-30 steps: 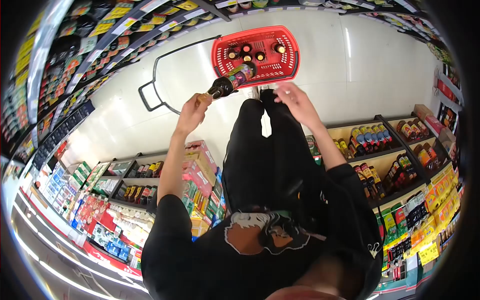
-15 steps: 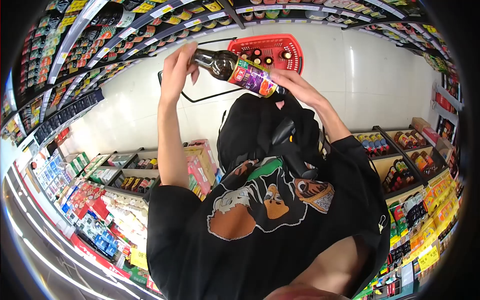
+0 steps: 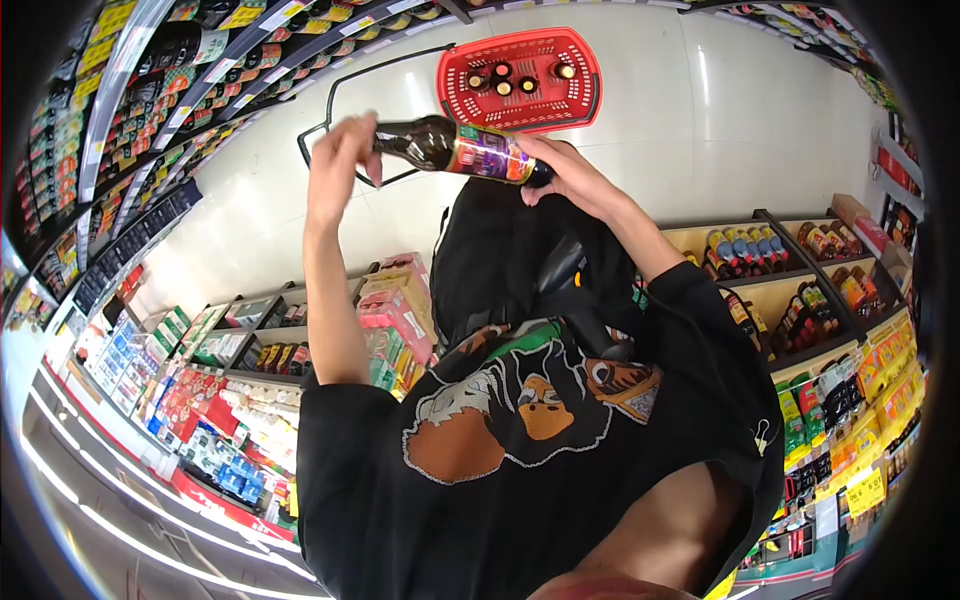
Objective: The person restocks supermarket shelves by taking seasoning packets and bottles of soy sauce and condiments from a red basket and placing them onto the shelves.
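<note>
A dark glass sauce bottle (image 3: 432, 145) with a purple label lies nearly level in front of my body, its neck pointing left. My left hand (image 3: 345, 160) is closed around the cap end of the neck, slightly blurred, and covers the cap. At the other end, my right hand (image 3: 572, 178) grips the base, with fingers on the label's edge. Beyond the bottle, a red shopping basket (image 3: 592, 95) rests on the floor with several dark bottles (image 3: 503, 71) standing inside, seen from above.
A long black handle (image 3: 335, 88) extends left from the basket. Shelves of bottles (image 3: 215, 75) curve along the upper left. Behind me are low shelves with bottles (image 3: 805, 318) on the right and stacked pink boxes (image 3: 385, 305) on the left. Pale floor tiles (image 3: 660, 160) lie between.
The bottle has turned to a flatter angle, with its neck end lower in view and both hands still on it. The basket appears higher and more fully seen as the view shifts.
</note>
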### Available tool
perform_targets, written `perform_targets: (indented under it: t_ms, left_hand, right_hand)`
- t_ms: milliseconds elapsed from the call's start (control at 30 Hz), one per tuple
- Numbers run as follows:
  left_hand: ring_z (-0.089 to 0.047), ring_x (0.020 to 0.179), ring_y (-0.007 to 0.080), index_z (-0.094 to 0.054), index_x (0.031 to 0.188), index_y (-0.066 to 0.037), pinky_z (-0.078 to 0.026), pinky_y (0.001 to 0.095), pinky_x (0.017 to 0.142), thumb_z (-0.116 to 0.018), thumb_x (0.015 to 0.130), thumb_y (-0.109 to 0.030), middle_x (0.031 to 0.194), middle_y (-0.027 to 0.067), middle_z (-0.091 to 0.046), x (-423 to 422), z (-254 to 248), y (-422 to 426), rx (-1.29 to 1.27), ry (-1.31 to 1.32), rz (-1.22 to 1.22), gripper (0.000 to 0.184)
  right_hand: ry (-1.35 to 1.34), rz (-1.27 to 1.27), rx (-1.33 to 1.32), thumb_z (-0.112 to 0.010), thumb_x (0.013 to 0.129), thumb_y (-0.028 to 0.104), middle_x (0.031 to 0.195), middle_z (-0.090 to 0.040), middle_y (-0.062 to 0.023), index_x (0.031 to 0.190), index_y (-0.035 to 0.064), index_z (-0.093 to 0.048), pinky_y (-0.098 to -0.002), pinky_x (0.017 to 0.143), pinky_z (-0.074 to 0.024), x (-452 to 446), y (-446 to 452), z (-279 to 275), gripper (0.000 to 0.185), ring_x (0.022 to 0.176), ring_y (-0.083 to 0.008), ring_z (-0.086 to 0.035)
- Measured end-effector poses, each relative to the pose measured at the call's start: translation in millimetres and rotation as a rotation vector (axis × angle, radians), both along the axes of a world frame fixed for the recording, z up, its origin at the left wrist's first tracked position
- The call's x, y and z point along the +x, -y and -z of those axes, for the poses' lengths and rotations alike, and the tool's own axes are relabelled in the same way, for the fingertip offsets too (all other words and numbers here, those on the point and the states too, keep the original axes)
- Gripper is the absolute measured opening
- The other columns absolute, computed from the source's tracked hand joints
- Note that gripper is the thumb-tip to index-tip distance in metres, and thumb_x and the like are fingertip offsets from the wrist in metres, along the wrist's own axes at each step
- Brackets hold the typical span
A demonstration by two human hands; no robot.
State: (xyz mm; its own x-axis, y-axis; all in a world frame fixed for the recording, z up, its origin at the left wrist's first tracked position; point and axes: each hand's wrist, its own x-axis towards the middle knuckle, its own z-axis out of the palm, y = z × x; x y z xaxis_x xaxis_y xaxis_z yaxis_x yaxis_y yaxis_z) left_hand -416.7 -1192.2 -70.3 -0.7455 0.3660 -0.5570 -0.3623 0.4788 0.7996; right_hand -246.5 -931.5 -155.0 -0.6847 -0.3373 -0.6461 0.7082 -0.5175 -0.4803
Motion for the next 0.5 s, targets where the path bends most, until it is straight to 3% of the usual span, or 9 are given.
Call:
perform_targets:
  t_ms: [167,233,367,400,467,500]
  left_hand:
    - [-0.063,0.058,0.0142,-0.060,0.097,0.006,-0.051,0.0261,0.054,-0.061,0.101,-0.028,0.071,0.0100,-0.068,32.4,52.1,-8.0,-0.059,0.149,0.119,0.034]
    - [-0.067,0.059,0.0157,-0.059,0.099,0.008,-0.053,0.0276,0.056,-0.062,0.101,-0.031,0.072,0.0103,-0.070,45.4,91.1,-25.7,-0.121,0.082,0.113,0.039]
    - [-0.073,0.067,0.0304,-0.054,0.104,0.007,-0.057,0.0402,0.063,-0.062,0.097,-0.041,0.077,0.0177,-0.073,53.8,207.3,-44.0,-0.385,-0.007,0.249,0.049]
    - [-0.073,0.067,0.0304,-0.054,0.104,0.007,-0.057,0.0402,0.063,-0.062,0.097,-0.041,0.077,0.0177,-0.073,53.5,241.7,-47.2,-0.380,-0.001,0.250,0.049]
    - [-0.072,0.076,0.0417,-0.053,0.106,0.008,-0.057,0.0497,0.072,-0.059,0.095,-0.048,0.081,0.0235,-0.072,55.5,308.8,-48.2,-0.630,-0.075,0.363,0.057]
    - [-0.072,0.076,0.0417,-0.053,0.106,0.008,-0.057,0.0497,0.072,-0.059,0.095,-0.048,0.081,0.0235,-0.072,53.2,338.7,-50.7,-0.626,-0.065,0.365,0.057]
  right_hand:
    - [0.204,0.167,-0.008,-0.062,0.098,0.049,0.124,-0.057,-0.0111,0.145,-0.0004,-0.040,-0.0306,0.079,-0.0580,9.3,4.8,70.5,0.071,0.086,-0.0179,-0.070]
    - [0.259,0.120,0.216,-0.061,0.100,0.045,0.126,-0.059,-0.0114,0.145,-0.0001,-0.040,-0.0327,0.083,-0.0573,16.9,4.2,101.7,0.067,0.094,-0.0194,-0.071]
    - [0.236,0.120,0.213,-0.059,0.101,0.037,0.126,-0.063,-0.0121,0.141,0.0009,-0.047,-0.0321,0.088,-0.0540,39.7,-12.4,138.4,0.055,0.102,-0.0209,-0.070]
    - [0.237,0.120,0.206,-0.057,0.102,0.036,0.126,-0.064,-0.0129,0.139,0.0021,-0.050,-0.0316,0.087,-0.0540,44.2,-18.8,145.2,0.051,0.102,-0.0205,-0.070]
    - [0.255,0.102,0.261,-0.056,0.103,0.035,0.124,-0.066,-0.0133,0.138,0.0028,-0.052,-0.0315,0.087,-0.0540,49.6,-29.6,162.3,0.048,0.102,-0.0204,-0.070]
    - [0.266,0.089,0.317,-0.055,0.104,0.035,0.122,-0.067,-0.0137,0.137,0.0034,-0.054,-0.0313,0.087,-0.0540,51.6,-36.5,172.6,0.046,0.101,-0.0203,-0.070]
